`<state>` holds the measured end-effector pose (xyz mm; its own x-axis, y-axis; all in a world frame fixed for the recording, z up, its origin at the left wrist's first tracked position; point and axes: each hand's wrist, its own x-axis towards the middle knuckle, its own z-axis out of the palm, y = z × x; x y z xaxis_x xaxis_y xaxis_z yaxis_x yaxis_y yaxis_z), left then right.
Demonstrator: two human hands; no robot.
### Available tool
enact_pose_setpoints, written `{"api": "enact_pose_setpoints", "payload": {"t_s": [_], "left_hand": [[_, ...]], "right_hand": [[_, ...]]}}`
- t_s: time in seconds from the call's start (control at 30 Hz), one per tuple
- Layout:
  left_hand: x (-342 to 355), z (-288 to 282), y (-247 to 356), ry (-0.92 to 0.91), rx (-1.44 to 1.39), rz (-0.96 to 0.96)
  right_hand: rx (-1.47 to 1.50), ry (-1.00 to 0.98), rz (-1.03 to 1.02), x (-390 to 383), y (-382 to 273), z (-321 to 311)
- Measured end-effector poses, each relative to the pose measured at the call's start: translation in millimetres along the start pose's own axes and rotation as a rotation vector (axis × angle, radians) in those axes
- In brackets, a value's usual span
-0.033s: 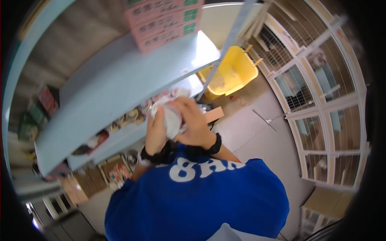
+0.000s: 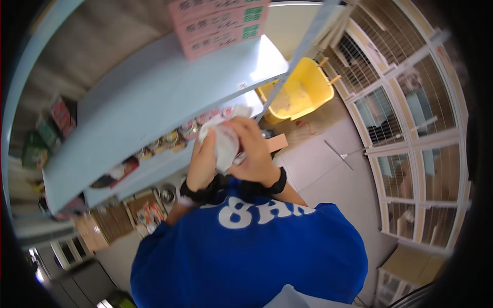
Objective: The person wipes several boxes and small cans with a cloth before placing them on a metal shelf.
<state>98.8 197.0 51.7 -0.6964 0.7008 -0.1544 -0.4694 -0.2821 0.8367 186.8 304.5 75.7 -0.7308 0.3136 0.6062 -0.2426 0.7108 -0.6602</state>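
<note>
Both my hands are together in front of the shelf. My left hand (image 2: 201,165) is closed on a white cloth (image 2: 224,149), thumb pressed on top of it. From the other side my right hand (image 2: 255,150) wraps its fingers around what looks like a small can (image 2: 238,158) with a reddish side and a silvery edge. The cloth lies against the can, between the two hands. Much of the can is hidden by the fingers and the cloth, and some blur hides its details.
A pale blue shelf (image 2: 138,97) crosses the left side, carrying stacked pink boxes (image 2: 221,31). On the level below sit several round cans (image 2: 169,138). Beyond the shelf post stands a yellow bin (image 2: 303,92). White wire-fronted cages (image 2: 405,138) line the right.
The view has shifted slightly. My hands have turned a little around the can, so more of its reddish side shows beside the cloth.
</note>
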Motion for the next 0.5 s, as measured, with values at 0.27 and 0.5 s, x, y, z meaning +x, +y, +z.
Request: {"api": "enact_pose_setpoints", "payload": {"t_s": [0.27, 0.5], "left_hand": [[-2.7, 6.1, 5.6, -0.248, 0.012, 0.011], [-3.1, 13.9, -5.7, 0.059, 0.175, 0.122]], "right_hand": [[0.122, 0.003, -0.017, -8.1, 17.3, 13.3], [0.084, 0.011, -0.083, -13.2, 21.4, 17.9]]}}
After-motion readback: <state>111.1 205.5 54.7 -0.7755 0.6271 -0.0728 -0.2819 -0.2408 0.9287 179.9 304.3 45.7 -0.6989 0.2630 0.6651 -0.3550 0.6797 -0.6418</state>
